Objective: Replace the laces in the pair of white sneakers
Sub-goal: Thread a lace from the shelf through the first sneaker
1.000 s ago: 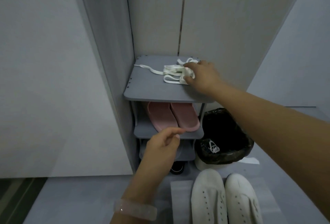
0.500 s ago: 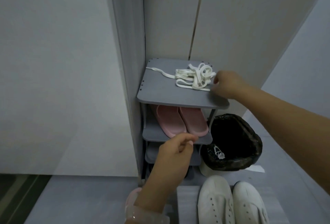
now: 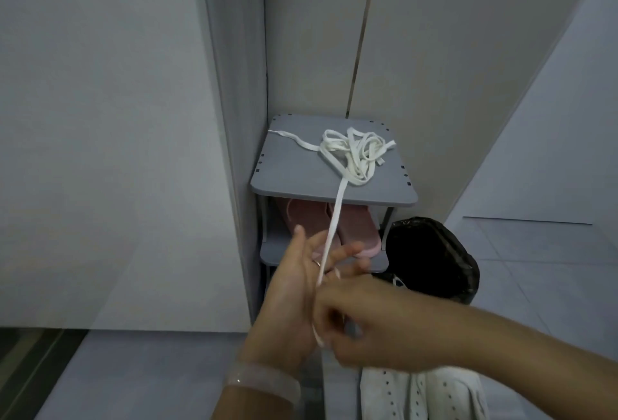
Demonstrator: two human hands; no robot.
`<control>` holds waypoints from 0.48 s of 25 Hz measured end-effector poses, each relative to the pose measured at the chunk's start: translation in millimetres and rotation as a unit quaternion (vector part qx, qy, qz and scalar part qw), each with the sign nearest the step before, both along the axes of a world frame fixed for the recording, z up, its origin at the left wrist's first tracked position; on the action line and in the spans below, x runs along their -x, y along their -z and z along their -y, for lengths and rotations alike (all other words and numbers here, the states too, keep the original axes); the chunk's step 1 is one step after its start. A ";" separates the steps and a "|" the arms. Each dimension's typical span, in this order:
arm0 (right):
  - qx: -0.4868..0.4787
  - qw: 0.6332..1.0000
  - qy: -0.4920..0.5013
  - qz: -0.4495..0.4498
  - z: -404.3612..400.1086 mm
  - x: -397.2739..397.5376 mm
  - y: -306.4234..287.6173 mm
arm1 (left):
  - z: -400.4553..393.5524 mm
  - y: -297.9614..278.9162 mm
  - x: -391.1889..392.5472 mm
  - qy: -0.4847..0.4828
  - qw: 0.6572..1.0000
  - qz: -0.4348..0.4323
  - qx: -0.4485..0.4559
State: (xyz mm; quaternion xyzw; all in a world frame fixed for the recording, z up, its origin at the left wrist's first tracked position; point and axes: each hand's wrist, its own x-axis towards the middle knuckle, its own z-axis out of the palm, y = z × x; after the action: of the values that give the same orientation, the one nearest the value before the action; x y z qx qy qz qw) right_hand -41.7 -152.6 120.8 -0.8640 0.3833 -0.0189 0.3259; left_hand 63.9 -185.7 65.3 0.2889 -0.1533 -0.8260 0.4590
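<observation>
A tangle of white laces (image 3: 352, 153) lies on the top board of a grey rack (image 3: 294, 179) at the centre of the frame, tucked into the corner between a pale wall panel on the left and tall doors behind. One loose end trails toward the board's upper left corner. A single strand runs taut from the pile, over the front edge of the board, down to the two hands in the lower middle.

The left hand (image 3: 297, 289) is held palm up with its fingers spread and mostly straight; the strand passes across its fingers, beside a ring on one of them. A clear bracelet (image 3: 262, 383) sits on that wrist. The right hand (image 3: 364, 322) comes in from the lower right, fingers curled, and pinches the strand just below the left palm; a short bit of lace hangs under its fingers. The hand is blurred, so which fingers do the pinching I cannot tell.

On the shelf below the top board a pair of pink slippers (image 3: 354, 229) shows, partly hidden by the left fingers. Just right of the rack stands a bin (image 3: 441, 262) lined with a black bag. The white sneakers (image 3: 421, 396) sit on the floor at the bottom edge, under the right forearm, rows of small holes showing in their uppers
</observation>
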 end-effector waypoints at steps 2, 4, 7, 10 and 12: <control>-0.080 0.997 -0.024 0.005 -6.6 8.3 5.5 | -3.2 1.7 -1.5 0.022 0.997 0.066 0.031; -0.131 0.991 0.014 0.023 -2.1 20.6 13.5 | -5.7 0.7 0.9 0.014 0.990 0.110 0.091; -0.177 0.937 0.274 0.127 18.6 33.6 21.0 | -5.5 -0.9 0.3 -0.009 0.980 0.136 0.144; 0.060 0.882 0.429 0.185 55.3 44.9 17.3 | -7.3 -2.4 -0.8 0.039 0.970 0.155 0.183; 0.237 0.902 0.354 0.070 86.5 50.5 11.0 | -10.9 -3.3 -1.2 0.065 0.955 0.176 0.230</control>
State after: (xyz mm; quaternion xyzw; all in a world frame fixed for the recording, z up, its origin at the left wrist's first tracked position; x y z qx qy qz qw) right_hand -92.2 -239.1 109.7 -0.7199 0.6239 -0.2837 0.1099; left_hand 65.2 -174.8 68.5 0.3054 -0.4361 -0.7326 0.4240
